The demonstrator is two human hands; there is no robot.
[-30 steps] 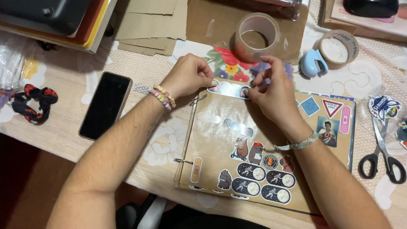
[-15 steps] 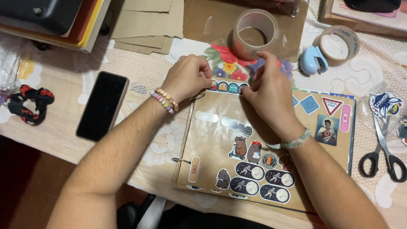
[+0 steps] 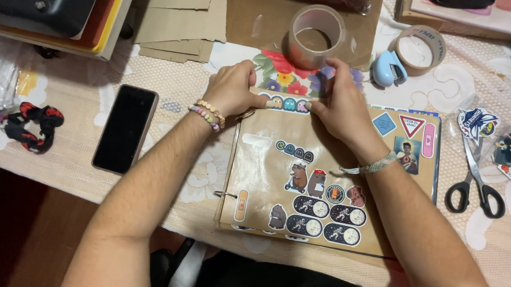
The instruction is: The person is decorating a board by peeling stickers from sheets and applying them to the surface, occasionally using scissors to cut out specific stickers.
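Both grips now pinch the sticker strip (image 3: 287,103) flat on the brown page (image 3: 277,168): left hand (image 3: 230,90), right hand (image 3: 340,107). Previously lifted; placement appears set.

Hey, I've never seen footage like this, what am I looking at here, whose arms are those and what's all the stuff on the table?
There is no machine here: a person wears a camera on the head, so you look down along their own two bare arms. The left hand and right hand press a strip of small ghost stickers onto the top edge of a brown ring-bound scrapbook page already dotted with stickers. The scrapbook lies on a lace-patterned tablecloth. Left of it are a dark phone and a red-and-black scrunchie. Above sit a clear tape roll, a second tape roll and a small blue dispenser. Scissors lie at the right.
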